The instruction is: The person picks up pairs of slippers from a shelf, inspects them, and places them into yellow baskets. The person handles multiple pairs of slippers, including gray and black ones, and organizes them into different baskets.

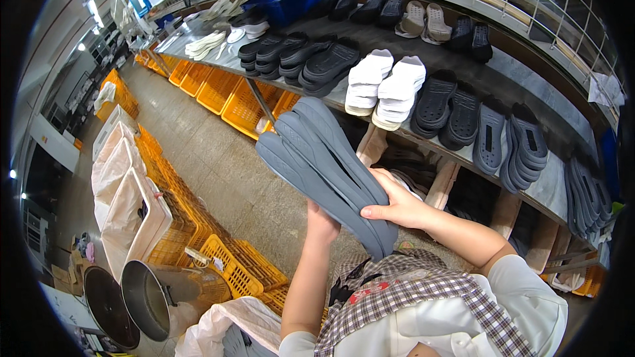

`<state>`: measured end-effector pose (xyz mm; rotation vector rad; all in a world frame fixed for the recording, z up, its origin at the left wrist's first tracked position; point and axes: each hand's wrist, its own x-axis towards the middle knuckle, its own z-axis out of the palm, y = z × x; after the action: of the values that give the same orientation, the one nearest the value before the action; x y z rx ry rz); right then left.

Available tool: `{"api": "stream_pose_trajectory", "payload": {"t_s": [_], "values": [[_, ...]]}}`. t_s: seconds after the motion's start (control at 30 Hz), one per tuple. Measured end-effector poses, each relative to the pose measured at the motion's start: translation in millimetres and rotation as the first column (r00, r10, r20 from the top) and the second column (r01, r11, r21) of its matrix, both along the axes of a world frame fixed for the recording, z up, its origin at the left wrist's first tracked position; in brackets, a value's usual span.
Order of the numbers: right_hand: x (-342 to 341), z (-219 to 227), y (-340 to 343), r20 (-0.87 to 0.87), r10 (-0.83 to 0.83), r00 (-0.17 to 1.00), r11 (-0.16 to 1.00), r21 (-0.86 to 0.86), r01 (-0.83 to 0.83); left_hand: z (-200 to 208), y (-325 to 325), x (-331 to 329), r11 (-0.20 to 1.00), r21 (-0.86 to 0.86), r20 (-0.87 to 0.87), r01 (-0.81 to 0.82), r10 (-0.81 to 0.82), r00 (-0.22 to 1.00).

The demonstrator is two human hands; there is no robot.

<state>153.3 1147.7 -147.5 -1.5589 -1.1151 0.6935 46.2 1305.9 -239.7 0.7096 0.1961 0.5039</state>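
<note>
A bundle of several grey shoe soles, pressed together lengthwise, is held in front of my body, its far end tilted up toward the shelf. My left hand grips the bundle from beneath and the left side, with most of its fingers hidden. On the right side my right hand is wrapped round the soles near their close end, thumb on top. Beyond the bundle, white soles lie stacked on the bench, between black soles and dark grey ones.
Lighter grey soles and more stacks line the bench to the right. Orange crates stand beneath it. At left are a lined crate, orange baskets, a metal drum and a white sack. Wire mesh rises behind.
</note>
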Motion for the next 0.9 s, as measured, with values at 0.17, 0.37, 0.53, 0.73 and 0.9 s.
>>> {"api": "stream_pose_trajectory", "payload": {"t_s": [0.17,0.37,0.53,0.73,0.9], "values": [[-8,3,5,-0.007,0.059,0.998,0.998,0.014,-0.059,9,-4,-11,0.999,-0.005,0.012,-0.036,0.036,0.999],[-8,6,19,-0.247,0.039,0.968,0.999,0.038,-0.030,-1,-8,-7,0.986,-0.166,-0.093,-0.009,-0.007,0.996],[-6,12,25,-0.406,0.042,0.913,0.991,-0.101,-0.090,-16,-6,-9,0.948,-0.307,-0.119,0.083,-0.125,0.985],[-4,6,23,-0.417,0.052,0.907,0.991,-0.093,-0.100,-3,-10,-11,0.960,-0.278,-0.124,0.037,-0.074,0.990],[7,-3,16,-0.430,0.096,0.898,0.980,-0.115,-0.160,13,-8,-15,0.995,0.016,-0.020,-0.102,0.102,0.995]]}}
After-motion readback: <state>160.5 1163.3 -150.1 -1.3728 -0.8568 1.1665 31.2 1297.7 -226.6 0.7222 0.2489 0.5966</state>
